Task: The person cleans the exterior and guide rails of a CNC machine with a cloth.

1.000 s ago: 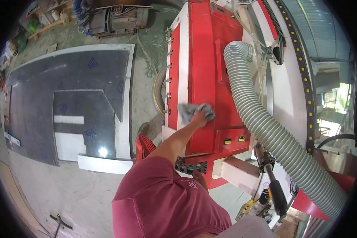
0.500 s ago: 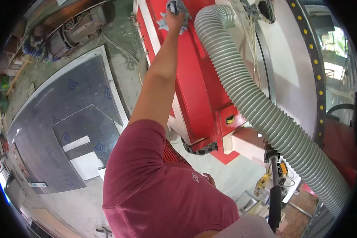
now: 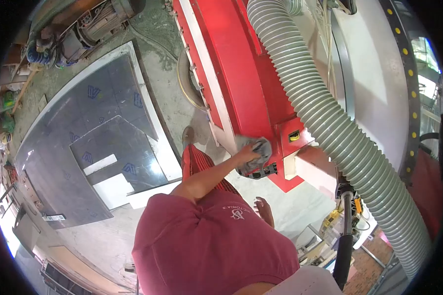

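My left hand [image 3: 249, 154] is closed around a crumpled grey rag [image 3: 264, 149]. The rag lies against the lower end of a long red metal panel [image 3: 231, 64], beside its white edge strip [image 3: 212, 69]. A black cable chain [image 3: 263, 172] shows just under the rag. My right hand [image 3: 265, 210] hangs low by my body, partly hidden by my shirt. Its fingers are loosely apart, with nothing seen in them.
A ribbed grey hose [image 3: 320, 103] runs along the machine's right side. On the floor at left lies a large dark sheet [image 3: 103, 118] with white pieces on it. A motor [image 3: 91, 32] stands at the back left. A black-handled bar [image 3: 344, 241] rises at lower right.
My left hand has come down the red panel with the rag, from its far end to its near lower end. My right hand now shows more, and the view has shifted.
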A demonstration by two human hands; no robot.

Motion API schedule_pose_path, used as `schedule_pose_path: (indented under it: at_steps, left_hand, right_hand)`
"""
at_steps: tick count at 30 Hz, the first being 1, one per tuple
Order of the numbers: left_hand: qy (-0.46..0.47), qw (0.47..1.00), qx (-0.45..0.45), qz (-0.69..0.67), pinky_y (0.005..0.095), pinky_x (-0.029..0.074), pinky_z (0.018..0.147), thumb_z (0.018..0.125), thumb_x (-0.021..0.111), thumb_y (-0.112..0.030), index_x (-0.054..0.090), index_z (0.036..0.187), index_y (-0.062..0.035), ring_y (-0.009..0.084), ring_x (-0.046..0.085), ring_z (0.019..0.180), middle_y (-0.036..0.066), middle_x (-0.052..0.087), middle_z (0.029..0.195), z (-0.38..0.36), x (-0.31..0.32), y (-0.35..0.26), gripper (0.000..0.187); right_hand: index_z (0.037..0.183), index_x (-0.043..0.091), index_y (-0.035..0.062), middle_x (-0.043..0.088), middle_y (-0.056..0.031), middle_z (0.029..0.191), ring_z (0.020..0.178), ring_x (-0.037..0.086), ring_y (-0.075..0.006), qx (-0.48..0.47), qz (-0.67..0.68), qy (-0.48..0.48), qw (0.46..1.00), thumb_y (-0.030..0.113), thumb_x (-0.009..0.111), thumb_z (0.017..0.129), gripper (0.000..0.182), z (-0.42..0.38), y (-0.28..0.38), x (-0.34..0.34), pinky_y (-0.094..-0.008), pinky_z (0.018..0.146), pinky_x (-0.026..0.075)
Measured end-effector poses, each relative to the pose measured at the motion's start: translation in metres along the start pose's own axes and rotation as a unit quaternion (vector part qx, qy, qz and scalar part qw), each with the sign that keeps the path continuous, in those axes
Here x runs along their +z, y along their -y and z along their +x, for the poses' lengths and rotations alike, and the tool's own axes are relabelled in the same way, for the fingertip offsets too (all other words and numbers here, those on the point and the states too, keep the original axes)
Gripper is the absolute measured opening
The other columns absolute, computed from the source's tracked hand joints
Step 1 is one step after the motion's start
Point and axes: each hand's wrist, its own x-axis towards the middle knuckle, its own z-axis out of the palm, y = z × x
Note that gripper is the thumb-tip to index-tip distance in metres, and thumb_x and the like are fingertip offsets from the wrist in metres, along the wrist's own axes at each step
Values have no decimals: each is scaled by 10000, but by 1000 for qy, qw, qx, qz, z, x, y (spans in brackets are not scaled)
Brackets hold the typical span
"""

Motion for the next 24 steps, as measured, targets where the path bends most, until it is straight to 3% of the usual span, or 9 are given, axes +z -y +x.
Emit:
schedule_pose_path:
  at_steps: [2,7,9,10,11,14,16,19,24]
  left_hand:
    - [18,972,30,-232,354,379,943,660,695,-304,418,1289,-116,272,511,1087,174,548,1144,20,-8,53,712]
    - [-348,937,11,-31,308,473,757,729,673,-242,475,1182,-5,185,572,872,114,594,1000,11,-199,-107,549]
    - [-459,821,297,-167,314,458,723,743,618,-151,516,1073,19,198,579,824,116,609,917,16,-240,-141,386]
    - [-532,803,238,-124,337,458,714,710,637,-136,508,1061,17,230,585,815,144,610,910,62,-276,-109,404]
    - [-656,706,263,-55,373,457,700,684,643,-141,484,1093,8,279,587,784,172,608,883,79,-284,-105,464]
    - [-731,643,164,-156,401,456,722,676,634,-164,472,1128,-7,326,581,774,200,594,865,110,-248,-68,505]
    - [-644,703,211,-216,468,427,780,682,636,-211,439,1165,47,444,532,866,286,531,928,106,-184,-29,582]
    - [-570,817,32,-83,451,393,897,711,633,-241,326,1300,-77,454,405,1098,296,284,1245,41,-55,15,684]
    - [-399,907,69,111,461,410,863,694,656,-214,391,1220,-132,452,443,1041,267,352,1169,-67,101,120,595]
  right_hand:
    - [1214,472,71,600,-130,1016,861,611,-217,11,-9,-7,1000,226,489,838,406,1,2,-6,-321,669,496]
    - [1225,465,89,588,-137,1048,876,606,-233,0,-4,2,1000,242,494,836,419,5,-13,-8,-335,687,497]
    - [1224,466,90,587,-144,1051,894,600,-238,1,-21,15,1000,265,490,836,427,8,-26,-8,-342,700,494]
    - [1224,466,90,587,-144,1051,894,600,-238,2,-26,14,1000,265,490,836,427,6,-31,-9,-342,700,494]
    - [1222,468,91,586,-146,1054,899,599,-237,-6,-33,24,999,269,492,833,428,5,-32,-10,-343,702,494]
    - [1218,474,93,590,-148,1054,896,604,-237,-25,-45,29,998,280,494,832,429,0,-36,-14,-338,701,496]
    - [1221,473,95,592,-146,1052,894,607,-233,-39,-66,45,996,277,492,839,423,5,-44,-20,-334,698,496]
    - [1218,475,98,591,-138,1062,903,604,-222,-65,-125,62,988,262,494,843,410,-1,-31,-28,-332,697,493]
    - [1206,480,103,593,-91,996,847,585,-179,-106,-77,72,989,244,511,840,393,29,-83,-53,-303,685,465]
